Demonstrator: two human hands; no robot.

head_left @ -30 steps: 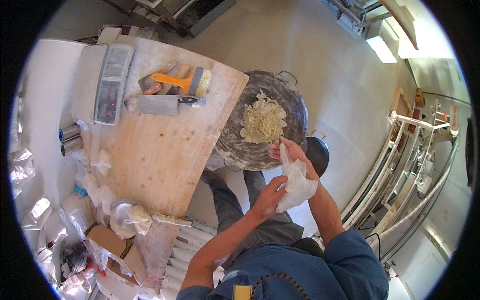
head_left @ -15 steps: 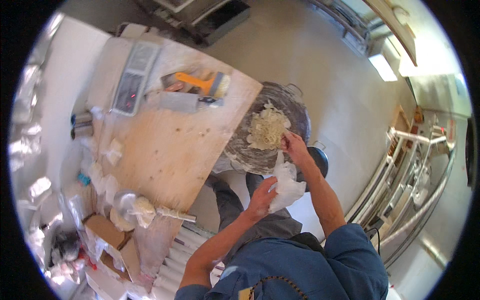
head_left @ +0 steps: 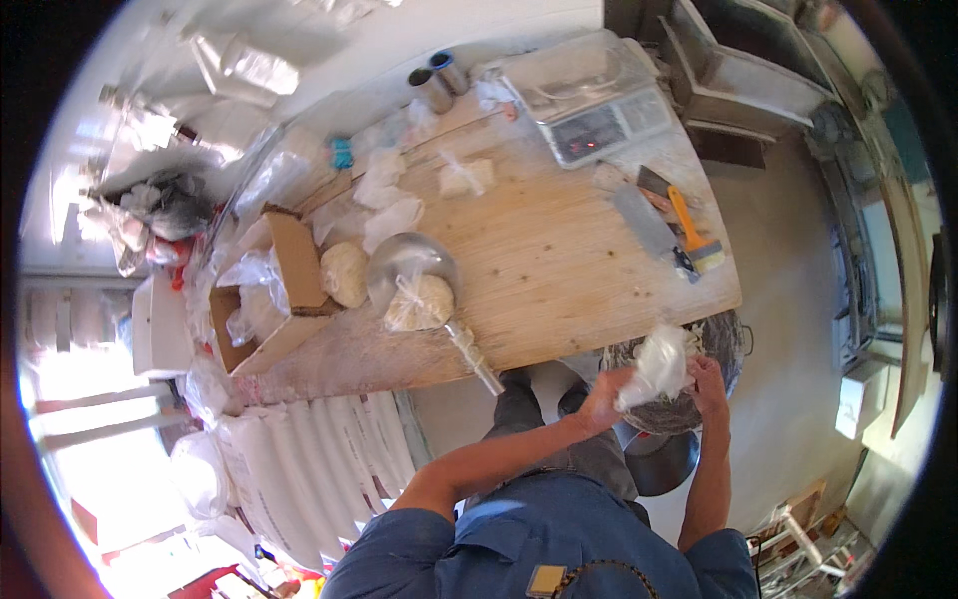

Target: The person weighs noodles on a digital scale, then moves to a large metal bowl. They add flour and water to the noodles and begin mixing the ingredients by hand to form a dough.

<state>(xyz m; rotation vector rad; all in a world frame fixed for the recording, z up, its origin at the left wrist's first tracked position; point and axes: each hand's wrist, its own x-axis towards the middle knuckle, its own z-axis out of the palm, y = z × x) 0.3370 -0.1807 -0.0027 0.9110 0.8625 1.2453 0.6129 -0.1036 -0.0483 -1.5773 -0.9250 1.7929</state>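
My left hand (head_left: 605, 397) grips a white translucent plastic bag (head_left: 653, 367) over a round dark basin (head_left: 726, 337) dusted with pale powder, beside the table's edge. My right hand (head_left: 707, 384) is closed at the bag's right side; what its fingertips pinch is unclear. The bag hides much of what lies in the basin. A darker pot (head_left: 661, 465) stands just below it.
The wooden table (head_left: 539, 255) holds a scale (head_left: 589, 130), orange-handled brush (head_left: 689, 218), cleaver (head_left: 644, 228), steel scoop (head_left: 394, 255) with a tied bag (head_left: 424, 304), and cardboard box (head_left: 299, 265). White sacks (head_left: 299, 469) are stacked below; a metal rack (head_left: 788, 529) stands lower right.
My view has turned left, swinging the table upright and shifting basin and hands lower right. The bag is now raised beside my right fingers, covering more of the basin's middle.
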